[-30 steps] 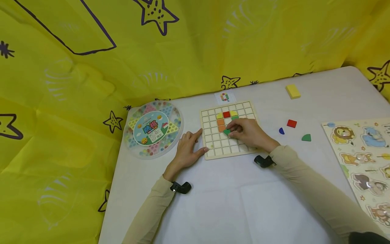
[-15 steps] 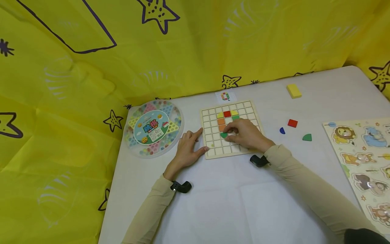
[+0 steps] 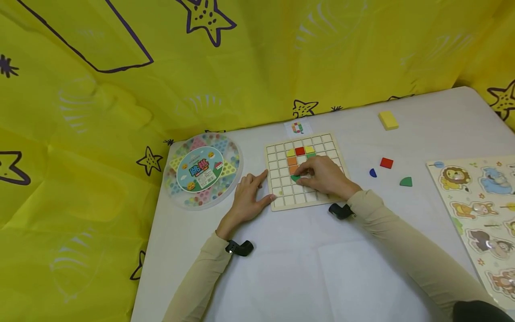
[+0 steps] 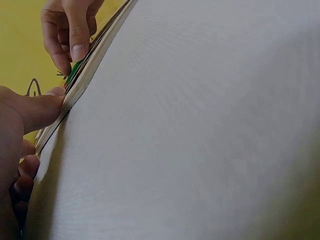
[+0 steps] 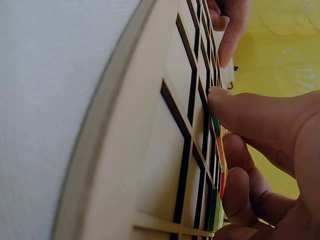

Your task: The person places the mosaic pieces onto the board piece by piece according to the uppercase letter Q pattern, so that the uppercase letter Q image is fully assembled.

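Observation:
A cream wooden grid board (image 3: 299,195) lies on the white table. Near its middle, my right hand (image 3: 327,175) pinches a green quarter-circle piece (image 3: 295,178) between thumb and fingers, right at a cell below two orange squares (image 3: 292,164). In the right wrist view the thumb (image 5: 250,110) presses on the green piece, which is partly hidden. Above sit a red square (image 3: 299,151) and two yellow corner pieces (image 3: 309,149); a green piece (image 3: 311,155) shows beside my right fingers. My left hand (image 3: 247,199) rests against the board's left edge, thumb and index finger extended onto it.
Behind the board lies a pattern card (image 3: 297,128). A round Chinese checkers box (image 3: 200,170) stands left. To the right are a yellow block (image 3: 388,120), red square (image 3: 386,163), blue half-circle (image 3: 373,172), green quarter-circle (image 3: 406,181) and an animal puzzle board (image 3: 474,214).
My right hand has moved slightly down and left, bringing the green piece into place below the orange squares. Over the last half second it hardly moves. The left hand stays put.

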A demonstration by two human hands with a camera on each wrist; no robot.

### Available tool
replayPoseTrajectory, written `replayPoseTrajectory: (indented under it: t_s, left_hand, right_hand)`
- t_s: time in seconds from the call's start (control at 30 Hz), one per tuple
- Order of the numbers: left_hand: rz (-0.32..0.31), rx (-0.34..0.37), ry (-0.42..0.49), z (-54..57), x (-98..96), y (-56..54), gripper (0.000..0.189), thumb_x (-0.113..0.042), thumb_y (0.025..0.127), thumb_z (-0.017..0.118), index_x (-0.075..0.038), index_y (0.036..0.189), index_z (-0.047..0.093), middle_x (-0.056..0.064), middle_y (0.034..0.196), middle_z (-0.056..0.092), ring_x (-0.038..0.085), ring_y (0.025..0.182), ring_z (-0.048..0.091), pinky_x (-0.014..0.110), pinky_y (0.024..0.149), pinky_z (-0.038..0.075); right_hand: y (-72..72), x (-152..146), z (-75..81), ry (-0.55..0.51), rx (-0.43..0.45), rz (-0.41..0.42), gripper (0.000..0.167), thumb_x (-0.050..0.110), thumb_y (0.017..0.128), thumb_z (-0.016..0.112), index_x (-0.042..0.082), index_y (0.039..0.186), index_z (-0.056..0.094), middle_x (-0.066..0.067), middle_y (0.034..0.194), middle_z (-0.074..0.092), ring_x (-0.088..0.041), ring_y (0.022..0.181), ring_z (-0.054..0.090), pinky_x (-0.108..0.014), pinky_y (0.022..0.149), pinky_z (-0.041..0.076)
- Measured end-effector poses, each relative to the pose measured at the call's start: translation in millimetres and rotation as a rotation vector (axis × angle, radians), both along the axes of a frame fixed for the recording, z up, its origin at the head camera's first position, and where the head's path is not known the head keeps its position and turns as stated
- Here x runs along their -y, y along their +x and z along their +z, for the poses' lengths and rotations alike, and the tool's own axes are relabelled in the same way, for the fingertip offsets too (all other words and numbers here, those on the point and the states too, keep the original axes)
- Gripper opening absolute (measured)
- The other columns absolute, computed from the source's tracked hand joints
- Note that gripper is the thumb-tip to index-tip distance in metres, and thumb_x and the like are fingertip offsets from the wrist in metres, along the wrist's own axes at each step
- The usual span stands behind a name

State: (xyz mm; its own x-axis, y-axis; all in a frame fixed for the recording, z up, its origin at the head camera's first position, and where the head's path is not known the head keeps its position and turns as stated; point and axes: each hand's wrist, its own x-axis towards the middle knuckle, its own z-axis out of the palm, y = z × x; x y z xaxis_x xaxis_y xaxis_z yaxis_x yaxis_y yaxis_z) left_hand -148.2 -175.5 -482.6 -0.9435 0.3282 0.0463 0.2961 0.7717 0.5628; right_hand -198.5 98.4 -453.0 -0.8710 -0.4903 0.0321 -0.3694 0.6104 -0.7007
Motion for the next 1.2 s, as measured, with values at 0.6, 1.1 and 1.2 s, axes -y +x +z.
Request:
replayPoseTrajectory:
  t_s: [0.6, 1.1, 1.2]
  left_hand:
    - [-0.002, 0.002, 0.003, 0.4, -2.3, -0.8, 0.079, -0.037, 0.095, 0.079, -0.010, 0.162, 0.045, 0.008, 0.103, 0.052, 0.023, 0.094, 0.041, 0.034, 0.083, 0.028]
    - [-0.013, -0.017, 0.026, 2.6, -0.9, 2.6, 0.078, -0.036, 0.096, 0.078, -0.008, 0.161, 0.046, 0.007, 0.102, 0.051, 0.020, 0.092, 0.038, 0.034, 0.082, 0.027]
    - [-0.010, -0.012, 0.025, 2.2, -0.7, 2.7, 0.078, -0.036, 0.096, 0.078, -0.008, 0.161, 0.045, 0.007, 0.102, 0.051, 0.020, 0.092, 0.038, 0.034, 0.082, 0.027]
  right_hand:
    - [-6.5, -49.5, 15.2, -0.026, 0.047, -0.121, 0.019, 0.017, 0.093, 0.082, 0.008, 0.110, 0.084, -0.013, 0.111, 0.076, -0.026, 0.094, 0.058, -0.038, 0.082, 0.043]
    - [-7.0, -164.4, 31.5, 0.212, 0.078, -0.252, 0.029, 0.018, 0.098, 0.073, 0.002, 0.122, 0.077, -0.018, 0.108, 0.076, -0.024, 0.085, 0.059, -0.035, 0.068, 0.044]
    - [-5.2, -178.3, 30.5, 0.247, 0.122, -0.271, 0.037, 0.021, 0.097, 0.075, -0.001, 0.127, 0.073, -0.021, 0.113, 0.074, -0.029, 0.089, 0.060, -0.036, 0.069, 0.044]
